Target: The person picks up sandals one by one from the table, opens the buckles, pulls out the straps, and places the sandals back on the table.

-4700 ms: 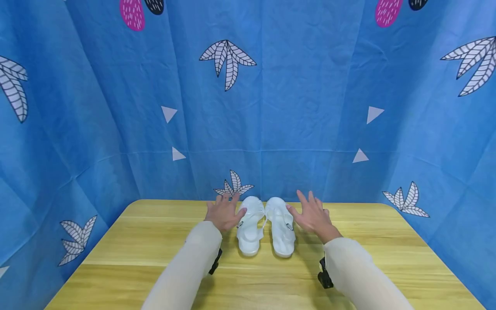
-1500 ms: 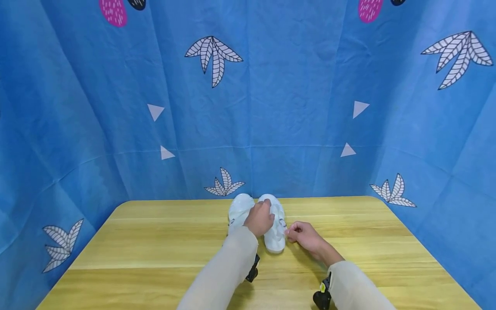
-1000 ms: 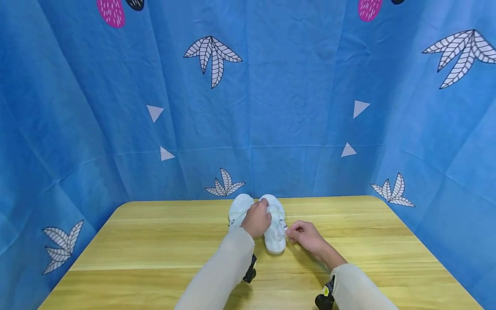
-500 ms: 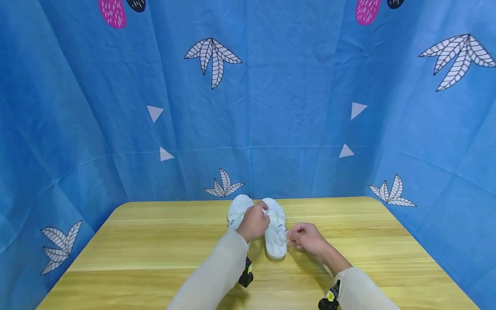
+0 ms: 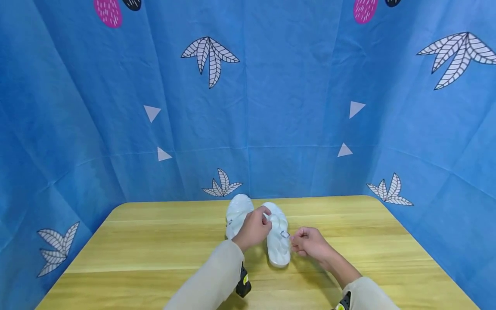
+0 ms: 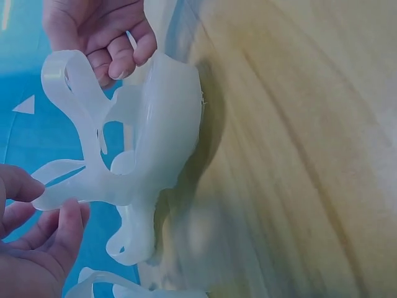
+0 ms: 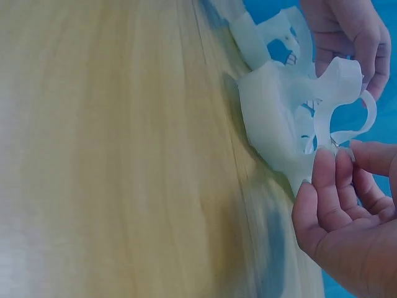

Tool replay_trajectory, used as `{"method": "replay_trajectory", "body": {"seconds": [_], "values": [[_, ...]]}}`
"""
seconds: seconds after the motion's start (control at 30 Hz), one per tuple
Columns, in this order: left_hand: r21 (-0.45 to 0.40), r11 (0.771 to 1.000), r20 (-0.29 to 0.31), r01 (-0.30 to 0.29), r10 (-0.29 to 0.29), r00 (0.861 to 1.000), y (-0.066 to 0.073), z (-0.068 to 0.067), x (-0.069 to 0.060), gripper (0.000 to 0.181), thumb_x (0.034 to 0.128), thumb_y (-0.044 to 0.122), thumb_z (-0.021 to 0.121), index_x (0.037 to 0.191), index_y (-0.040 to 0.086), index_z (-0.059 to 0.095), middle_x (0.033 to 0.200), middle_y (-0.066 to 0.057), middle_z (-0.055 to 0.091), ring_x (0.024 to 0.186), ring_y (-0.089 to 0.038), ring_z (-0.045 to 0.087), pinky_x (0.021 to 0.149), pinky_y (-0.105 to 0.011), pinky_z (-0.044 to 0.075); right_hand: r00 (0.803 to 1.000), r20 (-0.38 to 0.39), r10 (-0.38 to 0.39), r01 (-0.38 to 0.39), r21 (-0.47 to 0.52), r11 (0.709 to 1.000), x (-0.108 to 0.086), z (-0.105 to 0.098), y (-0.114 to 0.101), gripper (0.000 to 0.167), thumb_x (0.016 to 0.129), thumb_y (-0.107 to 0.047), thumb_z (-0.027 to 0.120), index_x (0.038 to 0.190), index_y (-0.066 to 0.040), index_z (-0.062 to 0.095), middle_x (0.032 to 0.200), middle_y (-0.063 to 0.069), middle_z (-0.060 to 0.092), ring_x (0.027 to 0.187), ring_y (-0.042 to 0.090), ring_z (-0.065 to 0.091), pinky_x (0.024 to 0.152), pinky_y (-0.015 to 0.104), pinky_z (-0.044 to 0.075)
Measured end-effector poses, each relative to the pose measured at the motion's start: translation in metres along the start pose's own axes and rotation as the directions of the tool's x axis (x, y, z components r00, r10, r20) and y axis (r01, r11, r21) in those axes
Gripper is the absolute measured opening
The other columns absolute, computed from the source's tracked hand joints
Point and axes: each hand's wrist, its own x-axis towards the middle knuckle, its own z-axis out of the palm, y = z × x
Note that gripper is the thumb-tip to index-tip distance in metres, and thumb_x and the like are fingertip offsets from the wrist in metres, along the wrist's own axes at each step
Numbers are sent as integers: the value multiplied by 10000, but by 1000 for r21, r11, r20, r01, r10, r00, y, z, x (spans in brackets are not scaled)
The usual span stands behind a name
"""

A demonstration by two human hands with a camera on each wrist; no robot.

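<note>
A pair of white jelly sandals lies on the table. My left hand (image 5: 253, 228) reaches over the left sandal (image 5: 239, 206) and hides part of it. In the left wrist view, the thumb and fingers of that hand pinch a strap (image 6: 65, 189) of the right sandal (image 5: 278, 252). At that sandal's outer side, my right hand (image 5: 311, 244) pinches the thin strap end by the small metal buckle (image 5: 285, 234). The right wrist view shows its fingertips (image 7: 343, 155) together there, covering most of the buckle. The right sandal sits a little nearer than the left one.
The wooden table (image 5: 155, 249) extends to both sides and in front of the sandals. A blue patterned curtain (image 5: 294, 107) hangs just behind its far edge and along both sides. Black wrist cameras (image 5: 243, 282) are strapped below the sleeves.
From open above the sandals, both hands have come to the right sandal and taken hold of its straps. Lately that sandal has been drawn nearer, its heel turned slightly right.
</note>
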Motion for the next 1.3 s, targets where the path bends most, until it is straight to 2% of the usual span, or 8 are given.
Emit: {"method": "replay_trajectory", "body": {"seconds": [0.13,0.3,0.43,0.73,0.9,1.13,1.3], "values": [[-29,999,-6,-21,21,1000,-1,0,-6,184,876,64,567,1059,59,580,702,19,520,588,-95,467,585,-236,429,1000,-3,11,-11,-5,1000,-8,0,1,134,937,-97,531,869,13,497,899,104,598,792,208,602,663,287,505],[-58,998,-19,-38,37,999,-6,1,-15,172,872,64,576,1043,58,587,715,21,536,598,-94,477,586,-237,435,999,40,-6,5,23,1000,-17,2,5,132,936,-107,531,874,6,500,953,103,618,810,202,600,720,333,521],[-65,995,-31,-73,71,997,-9,1,-20,180,857,48,580,1036,37,593,713,16,542,617,-86,486,581,-225,442,997,74,0,-4,50,999,-24,4,5,151,922,-141,573,866,-20,502,871,79,600,801,189,595,726,333,521],[-87,991,-10,-102,102,995,-10,0,-37,199,877,30,554,1071,7,591,736,7,542,639,-83,500,592,-214,456,993,120,15,-27,93,995,-36,7,9,155,906,-152,601,861,-39,505,810,39,598,780,172,597,707,303,521],[-128,985,-20,-113,111,994,-12,2,-49,200,866,2,558,1063,-3,597,734,7,536,659,-70,512,592,-203,466,990,138,17,-30,92,995,-46,10,13,168,901,-174,613,859,-48,510,810,32,602,783,173,605,703,304,521],[-206,964,-15,-169,169,985,-11,1,-66,201,860,11,543,1049,-22,602,748,5,548,672,-50,531,611,-202,484,986,165,17,-37,119,992,-63,10,17,161,894,-166,616,863,-46,514,848,40,600,783,169,603,702,287,523],[-268,955,29,-125,138,990,-10,-1,-82,194,860,19,564,1047,-15,605,771,5,547,697,-52,547,627,-202,485,973,232,6,-43,156,987,-76,9,25,123,912,-136,589,872,-45,516,808,17,599,760,143,605,666,243,518]]}}
